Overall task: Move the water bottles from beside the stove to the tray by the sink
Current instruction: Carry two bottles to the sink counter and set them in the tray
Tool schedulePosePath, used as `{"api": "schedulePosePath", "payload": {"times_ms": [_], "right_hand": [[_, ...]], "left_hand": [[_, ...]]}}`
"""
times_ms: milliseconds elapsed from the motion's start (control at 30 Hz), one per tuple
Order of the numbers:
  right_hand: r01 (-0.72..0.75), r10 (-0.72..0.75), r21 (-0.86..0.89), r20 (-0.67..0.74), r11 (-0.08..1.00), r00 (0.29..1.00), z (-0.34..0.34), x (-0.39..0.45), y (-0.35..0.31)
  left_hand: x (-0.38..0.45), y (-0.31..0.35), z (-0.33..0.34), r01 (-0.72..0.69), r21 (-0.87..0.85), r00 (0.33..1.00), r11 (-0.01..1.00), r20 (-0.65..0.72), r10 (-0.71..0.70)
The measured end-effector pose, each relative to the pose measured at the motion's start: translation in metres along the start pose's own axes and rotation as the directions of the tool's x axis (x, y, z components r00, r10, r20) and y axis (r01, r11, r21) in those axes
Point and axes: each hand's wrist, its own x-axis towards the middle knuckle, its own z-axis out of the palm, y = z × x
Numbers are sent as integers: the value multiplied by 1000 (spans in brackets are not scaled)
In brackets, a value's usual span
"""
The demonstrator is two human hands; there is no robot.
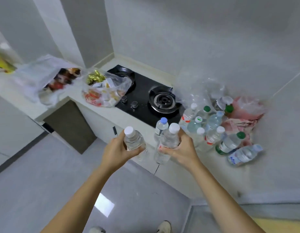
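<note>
Water bottles: left hand (117, 151) grips one (134, 141), right hand (183, 148) grips two (167, 140) by the stove (146, 91).

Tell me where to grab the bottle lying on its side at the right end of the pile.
Grip the lying bottle around its mid-body from above, fingers across its width. It lies flat on the counter, cap toward the wall, so the cap offers a poor hold.
</note>
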Motion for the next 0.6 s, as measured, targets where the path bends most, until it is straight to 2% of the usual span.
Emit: {"api": "schedulePosePath", "payload": {"times_ms": [233,367,500,600], "right_hand": [[179,-174,-5,218,984,960,173,18,-130],[267,-260,27,339,963,904,280,12,-208],[310,-335,130,439,942,834,381,1,-277],[338,-401,215,495,916,771,451,-4,-321]], "left_hand": [[-59,-98,-180,88,-324,962,942,-219,-165],[-99,-144,-285,68,-373,915,925,-347,-207],[-139,-185,-375,56,-396,839,917,-480,-258],[-167,-213,-430,49,-419,752,907,-582,-310]]}}
